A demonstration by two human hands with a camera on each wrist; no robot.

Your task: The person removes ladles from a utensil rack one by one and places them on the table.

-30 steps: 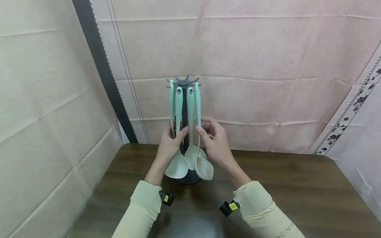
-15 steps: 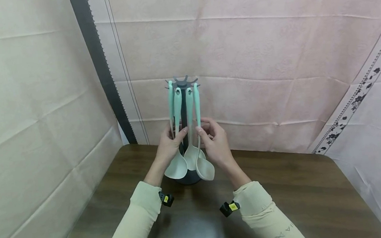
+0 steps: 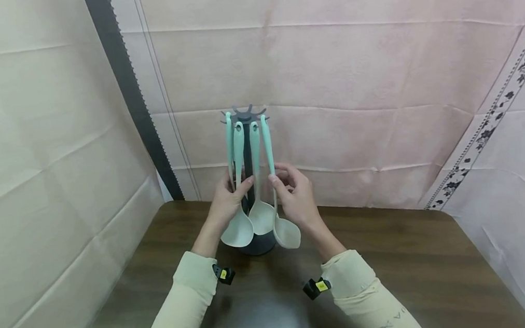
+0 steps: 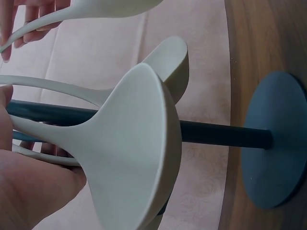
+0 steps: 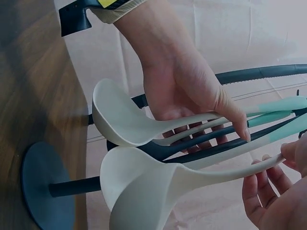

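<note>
Kitchen utensils with mint handles hang from a dark stand [image 3: 247, 147], whose round base [image 3: 258, 244] rests on the table. My left hand [image 3: 227, 202] grips the ladle [image 3: 238, 230] at the left by its pale neck, thumb in front. Its other fingers lie behind several handles, including that of a dark utensil [image 5: 163, 150]. On the right, my right hand [image 3: 297, 196] pinches the neck of a spatula with a scooped head [image 3: 288, 233], thumb in front. This spatula tilts outward from the pole, its handle top at the hook. Between them hangs another pale, ladle-like utensil [image 3: 261, 218], near the pole.
The brown wooden table [image 3: 393, 262] spreads in front of and to both sides of the stand. A pale cloth backdrop [image 3: 354, 83] rises close behind it, and another cloth [image 3: 47, 167] hangs at the left. Several thin hooks radiate from the stand's top [image 3: 245, 115].
The spatula's head has swung right with my right hand, away from the middle utensil and the pole. My left hand keeps its grip. The head view has shifted slightly.
</note>
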